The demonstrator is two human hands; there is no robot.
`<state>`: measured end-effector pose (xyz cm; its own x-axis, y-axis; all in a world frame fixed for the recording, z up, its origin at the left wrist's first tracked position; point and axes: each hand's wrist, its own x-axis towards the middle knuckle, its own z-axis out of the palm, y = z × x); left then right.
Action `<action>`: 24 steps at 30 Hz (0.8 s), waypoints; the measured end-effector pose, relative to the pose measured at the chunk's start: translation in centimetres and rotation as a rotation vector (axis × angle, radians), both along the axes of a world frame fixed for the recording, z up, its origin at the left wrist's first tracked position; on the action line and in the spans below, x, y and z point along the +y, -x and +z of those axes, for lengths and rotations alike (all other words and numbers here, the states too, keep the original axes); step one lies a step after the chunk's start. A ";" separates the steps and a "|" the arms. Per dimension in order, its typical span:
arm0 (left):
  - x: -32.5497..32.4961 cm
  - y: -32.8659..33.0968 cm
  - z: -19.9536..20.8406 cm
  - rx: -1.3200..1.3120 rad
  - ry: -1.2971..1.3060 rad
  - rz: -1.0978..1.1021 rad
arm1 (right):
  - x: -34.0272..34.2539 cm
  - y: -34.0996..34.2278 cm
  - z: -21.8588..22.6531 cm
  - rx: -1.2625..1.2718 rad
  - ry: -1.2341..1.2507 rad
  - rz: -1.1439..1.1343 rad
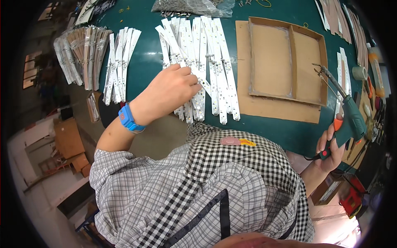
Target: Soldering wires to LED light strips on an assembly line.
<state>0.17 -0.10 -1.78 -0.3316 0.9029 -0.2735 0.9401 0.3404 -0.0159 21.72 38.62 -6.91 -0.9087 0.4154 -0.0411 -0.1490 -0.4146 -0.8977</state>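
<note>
My left hand [169,89], with a blue watch on its wrist, reaches over a spread pile of white LED strip boards [225,78]. Its fingers are curled closed around one slanting LED strip [173,39], which lies across the others; the fingertips are partly hidden. At the right, my right hand [331,153] grips the handle of a green soldering gun [353,118]. The gun's metal tip [317,68] points up and left, over the right edge of a shallow cardboard tray [292,62]. That tray has a divider and rests on a flat cardboard sheet [281,111].
Left of the pile lie more white strips [120,62] and a fan of wrapped strips [89,53]. A clear plastic bag of small metal parts [194,6] is at the back. Tape [359,73], a bottle [375,70] and tools crowd the right side of the green table [144,78].
</note>
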 end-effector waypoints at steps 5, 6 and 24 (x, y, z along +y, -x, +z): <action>0.0 -0.2 0.2 -0.063 -0.010 0.043 | 0.0 -0.2 0.0 -0.014 0.000 -0.027; 0.1 -0.2 0.3 -0.070 -0.006 0.054 | 0.0 -0.2 -0.1 -0.013 0.002 -0.027; 5.6 1.1 -2.5 -0.047 -0.419 0.120 | -0.1 0.2 -0.1 -0.006 0.024 -0.055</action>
<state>-0.95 5.49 -4.29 -0.4371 0.8948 0.0908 0.8898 0.4155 0.1887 21.51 38.50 -7.00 -0.8841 0.4638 -0.0571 -0.1668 -0.4275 -0.8885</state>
